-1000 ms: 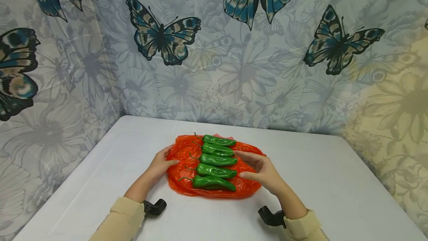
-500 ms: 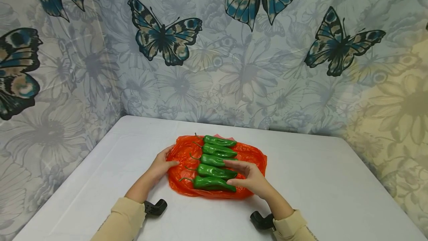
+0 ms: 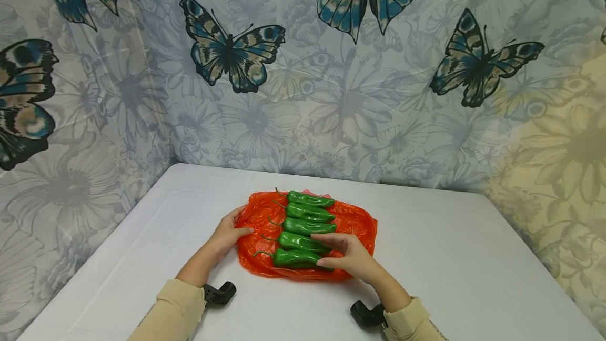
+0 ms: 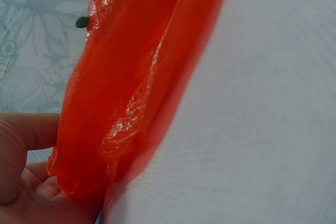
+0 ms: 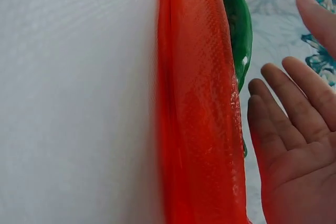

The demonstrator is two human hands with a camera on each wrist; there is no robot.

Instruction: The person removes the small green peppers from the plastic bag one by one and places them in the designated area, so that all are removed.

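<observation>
Several green peppers [image 3: 310,226] lie side by side in a row on a crumpled red plastic bag [image 3: 259,207], their stems pointing left. My left hand [image 3: 226,234] grips the bag's left edge; in the left wrist view the thumb [image 4: 42,130] is on one side of the red film [image 4: 100,93] and the fingers are on the other. My right hand [image 3: 350,257] hovers over the tips of the two nearest peppers, fingers extended and thumb apart. In the right wrist view its open palm [image 5: 294,135] faces a pepper [image 5: 240,30], which the bag partly hides.
The bag lies on a white table [image 3: 440,257]. A fabric backdrop [image 3: 350,120] with butterflies and flowers stands behind it and along the sides. Each wrist carries a black camera mount, such as the right one [image 3: 366,313].
My right hand has moved left and nearer to the body, from the middle peppers' tips to the nearest ones. The left hand stays at the bag's edge, and the peppers lie as before.
</observation>
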